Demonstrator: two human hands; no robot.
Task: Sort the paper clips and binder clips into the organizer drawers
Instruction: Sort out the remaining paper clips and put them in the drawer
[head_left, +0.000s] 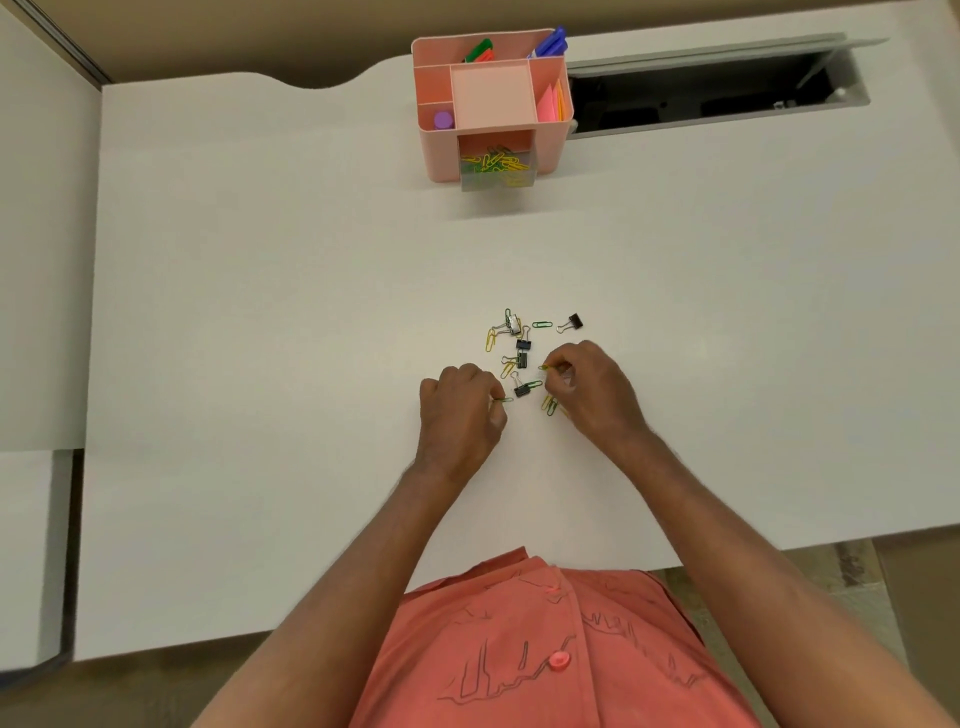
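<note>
Picking stage: left hand (460, 415) pinches green paper clip (504, 400), right hand (592, 387) pinches another clip (544, 367); next, carry both up-frame to open drawer (496, 169).

Can't really see the left hand (460, 415) fingertips, they're curled under, and the right hand (592, 389) covers part of the paper clips (549, 404) below it. The clips in the open drawer (496, 166) are a tangle, too small to count. Both elbows run off the bottom edge.
</note>
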